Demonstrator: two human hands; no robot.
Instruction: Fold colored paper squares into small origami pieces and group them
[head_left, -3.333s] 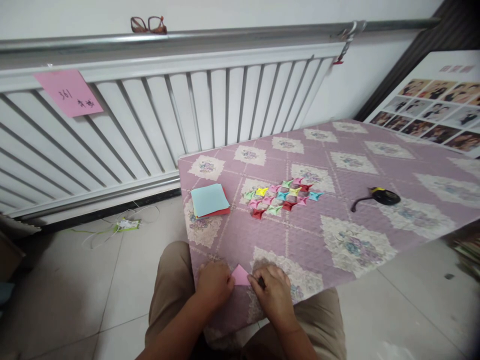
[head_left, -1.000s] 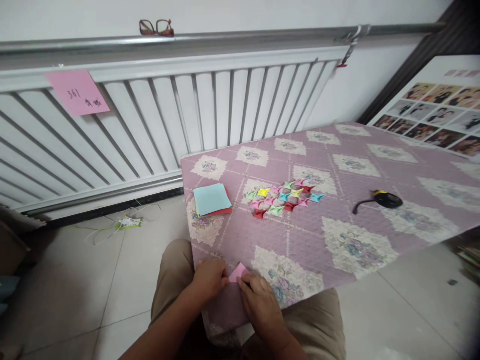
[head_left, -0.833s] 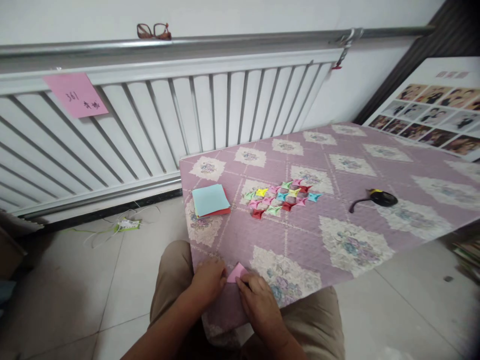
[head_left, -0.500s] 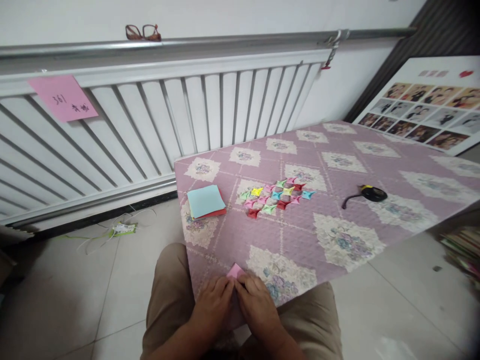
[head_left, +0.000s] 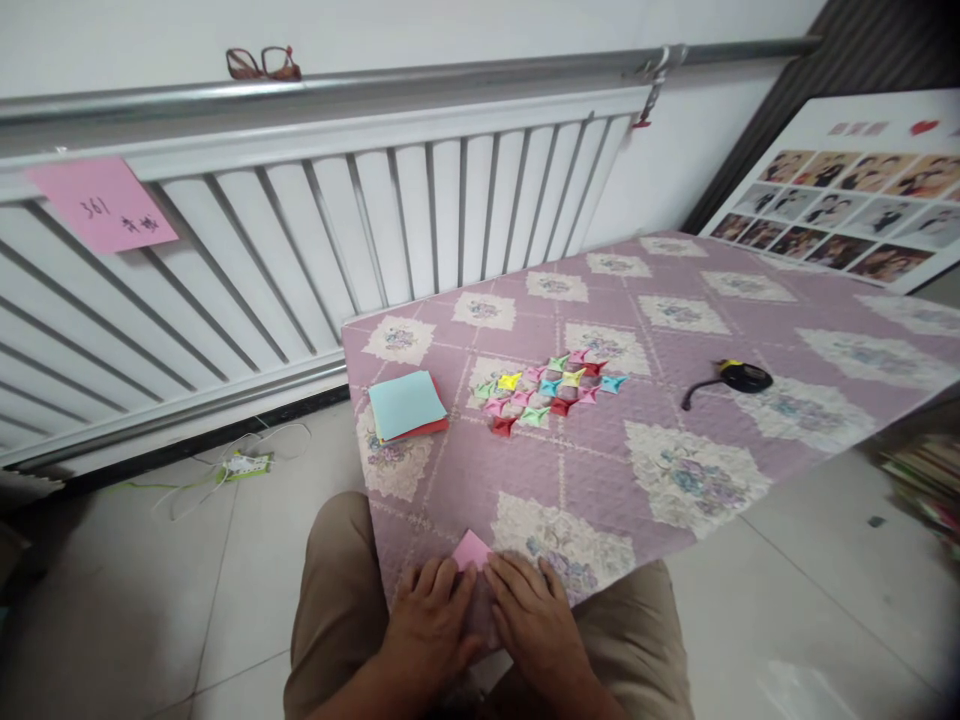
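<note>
A small folded piece of pink paper (head_left: 472, 551) lies at the near corner of the table, its point facing away from me. My left hand (head_left: 429, 618) holds the paper's lower left side, thumb along the bottom edge and the other fingers curled beside it. On the other side, my right hand (head_left: 534, 610) pins the lower right corner under its fingertips, with the fingers pointing forward. Farther up the table, several small folded paper pieces (head_left: 560, 406) in red, pink, green, yellow and blue sit in slanted rows, apart from my hands.
A stack of coloured paper (head_left: 407, 405), light blue on top, lies at the table's left edge. To the right is a black and yellow object with a strap (head_left: 744, 377). A radiator (head_left: 409, 220) stands behind the floral tablecloth (head_left: 600, 470); a photo board (head_left: 847, 200) leans at the far right.
My hands have moved apart and slightly back, so more of the pink paper shows between them. The thumbs no longer meet at its middle. The camera view has shifted slightly.
</note>
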